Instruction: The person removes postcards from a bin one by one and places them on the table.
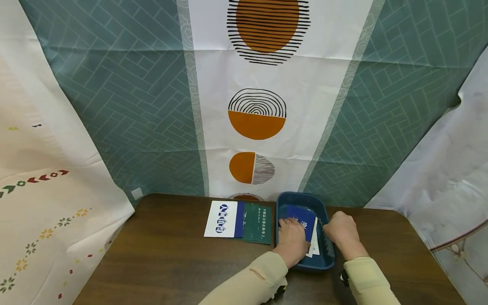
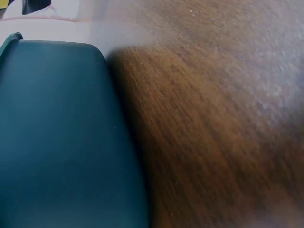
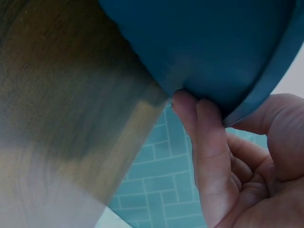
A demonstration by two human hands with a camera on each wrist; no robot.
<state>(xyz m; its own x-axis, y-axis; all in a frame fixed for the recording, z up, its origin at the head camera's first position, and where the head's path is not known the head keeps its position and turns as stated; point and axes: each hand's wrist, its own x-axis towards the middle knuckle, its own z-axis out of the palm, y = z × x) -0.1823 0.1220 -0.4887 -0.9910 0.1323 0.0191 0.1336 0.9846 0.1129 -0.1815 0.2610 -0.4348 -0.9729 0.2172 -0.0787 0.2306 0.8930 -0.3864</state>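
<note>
A dark blue plastic bin (image 1: 328,260) stands on the table with several cards inside. On top lies a blue card (image 1: 295,214) with white writing, and white cards (image 1: 314,243) show beneath its right side. My left hand (image 1: 291,241) reaches over the bin's left side onto the cards; its fingertips are hidden, so its grip is unclear. The left wrist view shows only the bin's outer wall (image 2: 61,133). At the right rim, my right hand (image 3: 237,161) pinches the bin's edge between thumb and fingers.
Left of the bin lie overlapping cards on the brown table (image 1: 171,262): a white card (image 1: 220,219) with blue print, a blue one partly covered, and green cards (image 1: 257,223). A patterned cloth (image 1: 152,106) hangs behind the table, with pale fabric (image 1: 57,190) at the left.
</note>
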